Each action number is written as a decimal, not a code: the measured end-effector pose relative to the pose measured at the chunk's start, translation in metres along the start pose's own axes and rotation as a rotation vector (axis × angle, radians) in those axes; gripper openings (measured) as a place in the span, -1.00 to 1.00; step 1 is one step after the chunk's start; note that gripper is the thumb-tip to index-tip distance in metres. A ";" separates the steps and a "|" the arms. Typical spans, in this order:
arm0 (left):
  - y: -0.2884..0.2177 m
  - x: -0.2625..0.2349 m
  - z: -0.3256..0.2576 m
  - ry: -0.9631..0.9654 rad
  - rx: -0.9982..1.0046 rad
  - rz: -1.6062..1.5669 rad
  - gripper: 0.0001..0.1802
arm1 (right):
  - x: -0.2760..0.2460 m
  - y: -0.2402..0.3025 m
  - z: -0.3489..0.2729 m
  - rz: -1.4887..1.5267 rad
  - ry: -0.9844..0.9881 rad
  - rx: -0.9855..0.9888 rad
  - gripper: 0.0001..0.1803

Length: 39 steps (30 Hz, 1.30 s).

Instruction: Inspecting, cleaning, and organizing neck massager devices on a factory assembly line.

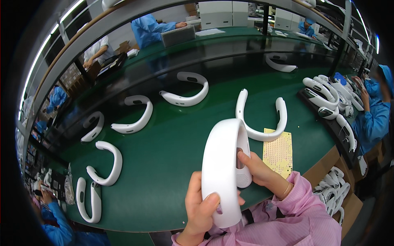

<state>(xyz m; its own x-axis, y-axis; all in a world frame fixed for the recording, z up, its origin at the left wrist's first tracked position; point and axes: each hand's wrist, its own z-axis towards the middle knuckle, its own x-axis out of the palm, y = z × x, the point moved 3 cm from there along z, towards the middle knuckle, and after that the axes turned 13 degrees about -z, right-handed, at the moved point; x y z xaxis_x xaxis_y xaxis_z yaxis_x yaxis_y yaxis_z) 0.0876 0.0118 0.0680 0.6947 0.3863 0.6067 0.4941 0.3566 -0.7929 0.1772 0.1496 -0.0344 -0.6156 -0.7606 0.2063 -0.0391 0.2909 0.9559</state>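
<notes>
A white, curved neckband device is held up in front of me, above the bench's near edge. My left hand wraps round its lower left side, thumb on the outer face. My right hand grips the other arm of the band, its thumb at the dark oval opening beside a patch of small dots. Just beyond, a similar U-shaped neckband lies on the green bench, overlapping a yellow sheet of stickers.
Several more neckbands, such as one U-shaped band, lie across the green worktop. On the right stand a dark tray piled with neckbands and a cardboard box of white parts. A co-worker in blue sits there.
</notes>
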 end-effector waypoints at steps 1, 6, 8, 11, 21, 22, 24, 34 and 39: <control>0.001 -0.009 -0.002 0.046 0.025 -0.002 -0.35 | -0.001 0.002 -0.002 -0.021 -0.012 -0.035 -0.50; 0.026 -0.064 0.000 0.199 -0.083 -0.185 -0.21 | -0.028 0.017 -0.028 -0.234 -0.108 -0.155 -0.47; 0.032 -0.072 0.005 0.018 0.106 -0.038 -0.15 | -0.030 0.025 -0.037 -0.256 -0.126 -0.109 -0.42; 0.050 -0.087 0.017 -0.258 0.210 -0.070 -0.38 | -0.018 0.058 -0.055 -0.277 0.069 -0.082 -0.40; 0.090 -0.101 0.032 -0.214 -0.208 -0.433 -0.51 | 0.032 0.105 -0.061 -0.464 0.303 -0.347 -0.40; 0.090 -0.103 0.031 -0.221 -0.230 -0.475 -0.50 | 0.031 0.107 -0.059 -0.592 0.302 -0.357 -0.40; 0.093 -0.105 0.027 -0.244 -0.349 -0.459 -0.44 | 0.035 0.116 -0.054 -0.869 0.034 -0.723 -0.39; 0.027 -0.093 0.022 0.340 0.081 0.078 -0.21 | -0.030 0.093 -0.024 -0.587 -0.140 -0.683 -0.60; 0.021 -0.097 0.028 0.063 0.111 0.302 0.02 | -0.031 0.094 -0.030 -0.454 -0.174 -0.594 -0.56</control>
<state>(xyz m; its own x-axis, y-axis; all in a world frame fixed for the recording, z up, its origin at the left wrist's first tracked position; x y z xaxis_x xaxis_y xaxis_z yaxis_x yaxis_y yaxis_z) 0.0156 0.0059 -0.0064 0.8339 0.4367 0.3376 0.2034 0.3255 -0.9234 0.2166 0.1833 0.0551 -0.7571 -0.6142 -0.2224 0.0811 -0.4262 0.9010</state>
